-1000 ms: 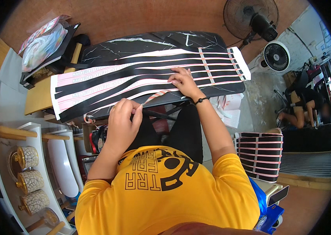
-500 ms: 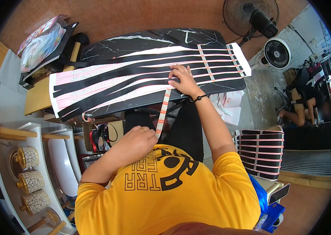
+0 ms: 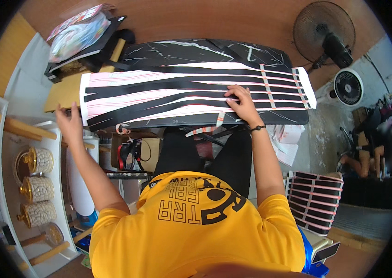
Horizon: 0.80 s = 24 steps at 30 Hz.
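Observation:
A long white sheet with pink printed lines (image 3: 95, 101) lies across the table, and several black straps (image 3: 159, 86) run lengthwise over it. On its right part two striped tapes (image 3: 266, 86) cross the straps. My right hand (image 3: 242, 104) rests on the lower straps at mid-sheet, fingers bent and thumb apart, pressing from above. From the table edge by that wrist hangs a loose orange-and-white striped tape (image 3: 221, 119), its lower end swung to the left. Just off the sheet's left end, my left hand (image 3: 69, 124) is raised, empty, with thumb and fingers apart.
The black marble-patterned table (image 3: 168, 50) bears the sheet. A plastic bag (image 3: 80, 37) sits at the far left; two fans (image 3: 324, 34) stand far right. White shelves with gold-lidded jars (image 3: 38, 187) flank my left. A strapped black panel (image 3: 314, 201) leans right; another person (image 3: 367, 162) sits beyond.
My left hand has let go of the striped tape and moved far left, opening beside the sheet's end. The tape now dangles sideways. My right hand stays on the straps; the view has shifted.

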Each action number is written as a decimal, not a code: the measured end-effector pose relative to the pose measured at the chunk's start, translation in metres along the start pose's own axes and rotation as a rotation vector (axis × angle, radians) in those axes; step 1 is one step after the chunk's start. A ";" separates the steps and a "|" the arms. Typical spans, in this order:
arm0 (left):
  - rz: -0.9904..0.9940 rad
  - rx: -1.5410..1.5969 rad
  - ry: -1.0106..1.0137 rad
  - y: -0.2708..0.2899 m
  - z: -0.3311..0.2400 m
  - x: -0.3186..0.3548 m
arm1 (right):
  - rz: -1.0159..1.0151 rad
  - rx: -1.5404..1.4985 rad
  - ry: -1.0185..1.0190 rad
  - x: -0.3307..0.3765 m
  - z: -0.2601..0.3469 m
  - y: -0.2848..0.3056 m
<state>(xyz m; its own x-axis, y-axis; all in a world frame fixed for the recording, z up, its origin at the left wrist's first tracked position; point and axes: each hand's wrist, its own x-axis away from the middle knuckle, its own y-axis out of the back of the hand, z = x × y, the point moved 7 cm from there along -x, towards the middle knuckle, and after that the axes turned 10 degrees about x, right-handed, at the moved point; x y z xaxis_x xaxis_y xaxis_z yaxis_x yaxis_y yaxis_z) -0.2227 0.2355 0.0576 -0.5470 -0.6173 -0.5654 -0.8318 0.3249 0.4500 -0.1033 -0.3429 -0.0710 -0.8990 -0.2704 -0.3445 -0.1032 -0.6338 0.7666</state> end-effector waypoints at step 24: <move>0.635 0.350 -0.724 -0.250 -0.195 0.137 | -0.006 -0.189 0.016 -0.007 0.093 -0.055</move>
<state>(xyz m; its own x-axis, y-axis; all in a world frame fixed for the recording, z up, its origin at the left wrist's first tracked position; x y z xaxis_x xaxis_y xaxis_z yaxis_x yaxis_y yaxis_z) -0.0717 -0.0699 0.0024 -0.7248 0.2848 -0.6274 -0.2863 0.7037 0.6502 -0.1308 -0.2384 -0.0604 -0.8916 -0.2769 -0.3584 -0.0253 -0.7597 0.6498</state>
